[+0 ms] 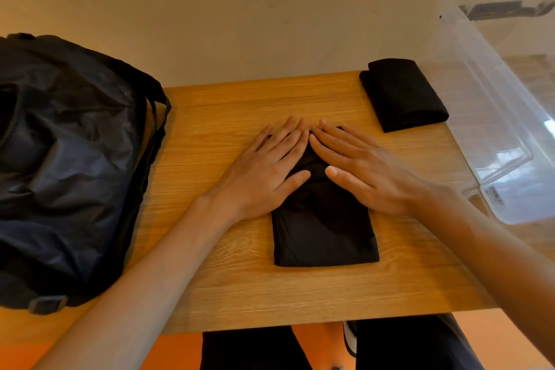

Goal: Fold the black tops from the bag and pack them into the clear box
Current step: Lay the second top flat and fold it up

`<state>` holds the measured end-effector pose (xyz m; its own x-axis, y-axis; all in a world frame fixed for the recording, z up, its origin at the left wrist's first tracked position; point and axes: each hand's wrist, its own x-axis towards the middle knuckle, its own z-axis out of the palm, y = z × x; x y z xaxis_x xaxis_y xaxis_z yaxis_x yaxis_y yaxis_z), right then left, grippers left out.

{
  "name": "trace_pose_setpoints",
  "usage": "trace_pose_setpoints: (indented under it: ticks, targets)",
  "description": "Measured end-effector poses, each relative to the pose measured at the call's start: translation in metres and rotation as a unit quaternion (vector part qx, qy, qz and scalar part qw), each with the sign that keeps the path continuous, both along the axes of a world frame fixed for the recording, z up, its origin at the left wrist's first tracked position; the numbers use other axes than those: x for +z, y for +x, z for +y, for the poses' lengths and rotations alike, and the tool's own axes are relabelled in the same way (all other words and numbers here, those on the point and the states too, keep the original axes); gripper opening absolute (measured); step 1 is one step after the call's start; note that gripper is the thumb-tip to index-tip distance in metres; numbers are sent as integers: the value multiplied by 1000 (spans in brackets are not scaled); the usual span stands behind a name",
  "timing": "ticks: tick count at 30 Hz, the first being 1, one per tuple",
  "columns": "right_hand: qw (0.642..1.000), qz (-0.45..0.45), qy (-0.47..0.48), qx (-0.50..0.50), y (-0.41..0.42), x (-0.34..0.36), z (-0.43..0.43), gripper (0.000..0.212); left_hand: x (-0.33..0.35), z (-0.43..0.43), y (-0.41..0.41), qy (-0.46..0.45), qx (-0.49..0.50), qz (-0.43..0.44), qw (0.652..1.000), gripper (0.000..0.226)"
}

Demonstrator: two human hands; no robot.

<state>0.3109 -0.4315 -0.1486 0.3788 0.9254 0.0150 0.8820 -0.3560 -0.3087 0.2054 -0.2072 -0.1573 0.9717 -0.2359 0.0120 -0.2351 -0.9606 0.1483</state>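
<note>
A black top (324, 234), folded into a narrow strip, lies in the middle of the wooden table (228, 285). My left hand (264, 171) and my right hand (363, 171) both press flat on its far half, fingers straight and fingertips nearly meeting. A second black top (404, 94), folded into a compact bundle, sits at the table's far right. The black bag (69, 159) slumps on the table's left end. The clear box (495, 105) stands at the right, tilted toward me, with nothing visible inside.
A pale wall rises right behind the table's far edge. My dark-trousered legs and an orange floor show below the near edge. The bag's strap (157, 117) hangs over onto the tabletop beside the bag.
</note>
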Motion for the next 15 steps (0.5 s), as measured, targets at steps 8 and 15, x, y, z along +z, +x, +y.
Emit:
trace_pose_setpoints:
  ticks: [8, 15]
  targets:
    - [978, 38, 187, -86, 13, 9, 10, 36, 3, 9, 12, -174, 79, -21, 981, 55]
    - [969, 88, 131, -189, 33, 14, 29, 44, 8, 8, 9, -163, 167, -93, 968, 68]
